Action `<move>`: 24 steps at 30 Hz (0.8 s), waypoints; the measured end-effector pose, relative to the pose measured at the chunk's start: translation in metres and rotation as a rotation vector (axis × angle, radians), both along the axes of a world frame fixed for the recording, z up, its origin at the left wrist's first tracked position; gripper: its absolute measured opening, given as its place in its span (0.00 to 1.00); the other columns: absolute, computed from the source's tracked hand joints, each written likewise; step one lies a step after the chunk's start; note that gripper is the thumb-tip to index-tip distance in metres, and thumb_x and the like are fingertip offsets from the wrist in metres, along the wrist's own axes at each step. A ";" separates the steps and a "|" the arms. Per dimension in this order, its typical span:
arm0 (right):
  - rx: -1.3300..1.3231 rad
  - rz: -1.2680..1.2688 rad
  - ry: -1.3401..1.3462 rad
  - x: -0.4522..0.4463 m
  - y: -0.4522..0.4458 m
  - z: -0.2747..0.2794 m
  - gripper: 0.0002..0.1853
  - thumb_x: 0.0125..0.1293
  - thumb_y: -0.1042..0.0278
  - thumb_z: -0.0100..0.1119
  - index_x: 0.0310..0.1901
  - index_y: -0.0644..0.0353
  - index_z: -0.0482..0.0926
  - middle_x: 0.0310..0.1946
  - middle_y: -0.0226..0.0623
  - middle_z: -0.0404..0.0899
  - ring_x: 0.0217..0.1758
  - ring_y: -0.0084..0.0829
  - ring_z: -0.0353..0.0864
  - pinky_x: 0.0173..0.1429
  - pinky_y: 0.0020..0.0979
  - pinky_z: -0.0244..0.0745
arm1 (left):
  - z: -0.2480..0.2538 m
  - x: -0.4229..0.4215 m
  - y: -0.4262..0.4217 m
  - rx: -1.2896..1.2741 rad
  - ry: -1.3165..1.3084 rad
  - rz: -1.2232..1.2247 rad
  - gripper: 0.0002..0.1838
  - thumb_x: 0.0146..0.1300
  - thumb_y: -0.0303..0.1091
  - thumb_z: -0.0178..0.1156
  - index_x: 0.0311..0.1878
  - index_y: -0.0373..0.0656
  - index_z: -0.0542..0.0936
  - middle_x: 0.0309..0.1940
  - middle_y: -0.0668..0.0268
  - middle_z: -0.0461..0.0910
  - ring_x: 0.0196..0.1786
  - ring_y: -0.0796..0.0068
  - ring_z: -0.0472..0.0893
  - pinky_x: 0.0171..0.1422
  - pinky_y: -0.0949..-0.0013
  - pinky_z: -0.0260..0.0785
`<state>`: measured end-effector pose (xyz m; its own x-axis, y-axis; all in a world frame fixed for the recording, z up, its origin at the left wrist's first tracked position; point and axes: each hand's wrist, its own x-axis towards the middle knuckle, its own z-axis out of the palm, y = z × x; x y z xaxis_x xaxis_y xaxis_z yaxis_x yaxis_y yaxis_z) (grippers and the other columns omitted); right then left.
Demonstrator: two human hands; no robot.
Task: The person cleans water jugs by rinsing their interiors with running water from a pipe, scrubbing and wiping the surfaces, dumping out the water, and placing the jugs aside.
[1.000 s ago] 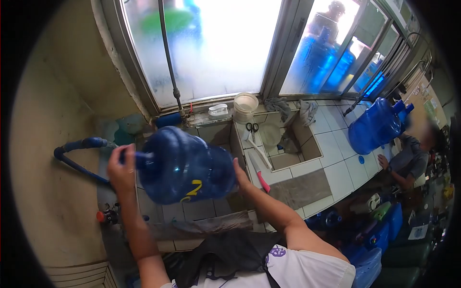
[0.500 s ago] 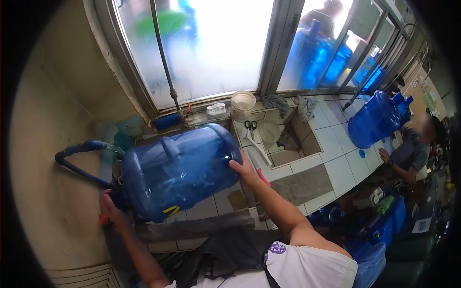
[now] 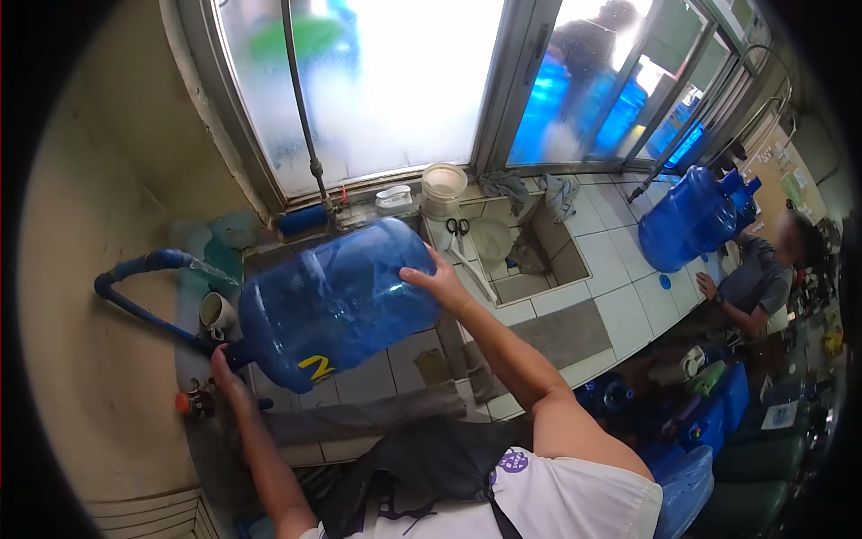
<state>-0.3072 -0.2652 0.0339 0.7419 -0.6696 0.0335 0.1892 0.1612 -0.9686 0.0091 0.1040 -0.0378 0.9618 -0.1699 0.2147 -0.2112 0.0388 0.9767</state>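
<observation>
Blue jug [image 3: 337, 292] swung neck-near, by water stream [image 3: 214, 270]; right hand [image 3: 440, 280] clasps base, spread wide; left hand [image 3: 231, 377] at neck, closure unclear.

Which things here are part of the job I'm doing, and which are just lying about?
Apparently part of the job:
Blue jug, with your left hand at its neck and right hand near its base
Blue pipe, pouring water

Apparently just lying about:
Scissors
Grey cloths
White tub
</observation>
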 end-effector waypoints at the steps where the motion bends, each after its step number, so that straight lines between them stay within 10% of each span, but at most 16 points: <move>1: -0.040 0.011 0.027 -0.003 0.000 0.012 0.47 0.53 0.60 0.76 0.73 0.57 0.59 0.61 0.39 0.72 0.62 0.31 0.72 0.66 0.32 0.67 | 0.016 -0.020 -0.006 -0.027 0.139 -0.004 0.20 0.71 0.51 0.48 0.54 0.46 0.76 0.47 0.69 0.76 0.47 0.75 0.76 0.51 0.65 0.68; 10: -0.854 -0.066 0.064 0.006 0.012 0.164 0.56 0.39 0.55 0.84 0.70 0.64 0.63 0.63 0.49 0.72 0.66 0.38 0.71 0.70 0.36 0.64 | -0.040 -0.053 -0.084 -0.668 0.477 -0.422 0.28 0.74 0.50 0.43 0.68 0.41 0.68 0.64 0.61 0.73 0.66 0.63 0.73 0.71 0.56 0.63; 12: -1.061 -0.078 0.048 0.011 0.024 0.200 0.56 0.39 0.55 0.84 0.70 0.63 0.64 0.62 0.51 0.73 0.65 0.38 0.72 0.69 0.37 0.66 | -0.021 -0.072 -0.109 -0.495 0.036 -0.611 0.33 0.73 0.51 0.45 0.72 0.37 0.61 0.68 0.57 0.67 0.67 0.62 0.70 0.73 0.57 0.62; 24: -1.637 0.006 0.072 0.033 0.081 0.286 0.52 0.35 0.51 0.84 0.67 0.53 0.71 0.61 0.47 0.75 0.62 0.45 0.77 0.62 0.42 0.75 | -0.016 -0.087 -0.171 -0.460 0.301 -0.896 0.31 0.70 0.44 0.57 0.72 0.42 0.62 0.67 0.60 0.68 0.67 0.65 0.70 0.70 0.58 0.66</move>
<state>-0.2741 -0.1847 0.3199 0.7758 0.0452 0.6294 0.1417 -0.9844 -0.1039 -0.0774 -0.0673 -0.0541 0.5489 -0.8085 0.2121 0.3274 0.4415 0.8354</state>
